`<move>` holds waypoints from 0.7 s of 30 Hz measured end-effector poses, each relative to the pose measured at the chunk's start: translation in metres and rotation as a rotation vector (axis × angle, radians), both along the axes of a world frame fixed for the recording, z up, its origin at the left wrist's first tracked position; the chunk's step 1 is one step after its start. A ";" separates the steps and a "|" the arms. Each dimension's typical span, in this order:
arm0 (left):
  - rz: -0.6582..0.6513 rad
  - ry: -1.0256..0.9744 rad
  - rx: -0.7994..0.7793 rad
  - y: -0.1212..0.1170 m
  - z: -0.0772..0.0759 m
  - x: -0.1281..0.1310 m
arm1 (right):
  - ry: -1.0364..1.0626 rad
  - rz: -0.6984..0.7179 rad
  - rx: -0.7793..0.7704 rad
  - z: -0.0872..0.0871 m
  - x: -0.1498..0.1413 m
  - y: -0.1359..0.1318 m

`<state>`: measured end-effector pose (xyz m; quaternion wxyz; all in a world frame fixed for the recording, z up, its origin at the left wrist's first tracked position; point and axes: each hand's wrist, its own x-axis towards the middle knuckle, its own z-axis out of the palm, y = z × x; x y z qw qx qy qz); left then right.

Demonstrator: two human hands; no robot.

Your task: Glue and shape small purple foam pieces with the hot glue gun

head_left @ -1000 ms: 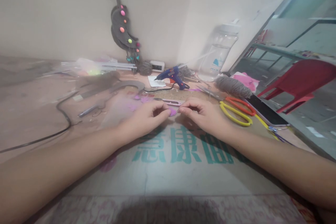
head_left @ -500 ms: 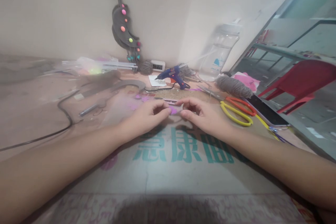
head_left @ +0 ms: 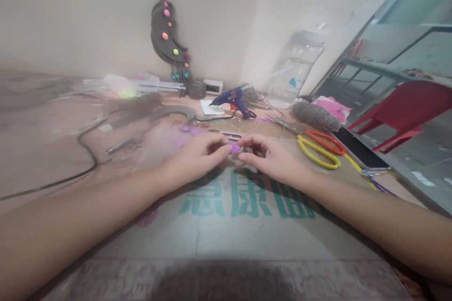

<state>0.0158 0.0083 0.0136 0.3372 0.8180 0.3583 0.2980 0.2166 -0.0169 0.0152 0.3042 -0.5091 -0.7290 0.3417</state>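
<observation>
A small purple piece [head_left: 234, 148], seemingly felt or foam, is held up over the printed sheet between my hands. My left hand [head_left: 199, 153] pinches its left side with thumb and forefinger. My right hand [head_left: 270, 154] is closed around its right edge, forefinger above and thumb below, the other fingers curled in. More purple pieces [head_left: 190, 130] lie just beyond my left hand, partly hidden by it. Tweezers [head_left: 226, 134] rest behind my fingertips. Green characters [head_left: 243, 193] mark the sheet under my wrists.
A blue glue gun [head_left: 231, 101] stands behind my hands. Scissors with yellow and orange handles [head_left: 319, 150] lie at right, beside a phone [head_left: 362, 148], grey yarn [head_left: 314, 115] and a water bottle [head_left: 296, 68]. A black cord [head_left: 90, 169] curves across the left. A grey moon ornament [head_left: 164, 37] hangs behind.
The purple piece has turned between my fingers and shows more of its face. My right thumb and fingertips have shifted slightly left and the thumb lower. My left hand has hardly moved.
</observation>
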 end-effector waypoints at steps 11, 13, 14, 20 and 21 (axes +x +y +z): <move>-0.020 -0.008 -0.012 0.000 -0.002 0.000 | 0.081 0.013 -0.003 0.001 0.000 0.000; -0.013 -0.016 -0.015 0.001 -0.003 0.000 | 0.094 0.016 -0.003 0.001 0.000 -0.001; -0.008 -0.019 -0.018 0.001 -0.002 0.000 | 0.097 0.015 -0.003 0.001 0.001 -0.001; 0.032 -0.003 -0.029 0.001 -0.001 0.000 | 0.145 -0.006 0.058 -0.003 0.003 0.001; 0.034 -0.002 -0.029 0.001 -0.001 0.000 | 0.146 -0.005 0.073 -0.003 0.004 0.001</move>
